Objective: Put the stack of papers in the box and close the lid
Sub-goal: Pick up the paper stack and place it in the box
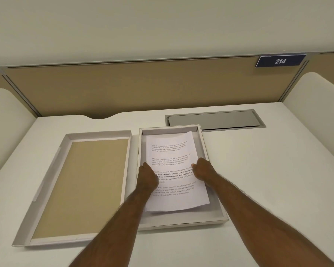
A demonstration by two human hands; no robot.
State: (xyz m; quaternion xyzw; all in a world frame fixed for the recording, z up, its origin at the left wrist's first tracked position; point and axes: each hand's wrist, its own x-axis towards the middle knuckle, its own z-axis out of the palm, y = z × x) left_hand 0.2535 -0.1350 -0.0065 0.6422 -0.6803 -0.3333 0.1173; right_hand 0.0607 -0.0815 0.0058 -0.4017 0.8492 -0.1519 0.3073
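Two hands, left hand (148,175) and right hand (202,170), closed on one paper stack (172,151) inside one box (204,147); one lid (81,185) beside.

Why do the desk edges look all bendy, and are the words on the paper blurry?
Head view: the wide lens bows the desk edges; light is soft, with no glare; print on the papers is small and slightly blurred, partly covered by the left hand and right hand.

Light was soft, even and fairly bright, from overhead. Shadows lay faint on the desk (258,170) beneath both forearms. No glare showed. Wide-angle distortion bent the straight edges near the borders. Focus was slightly soft throughout.
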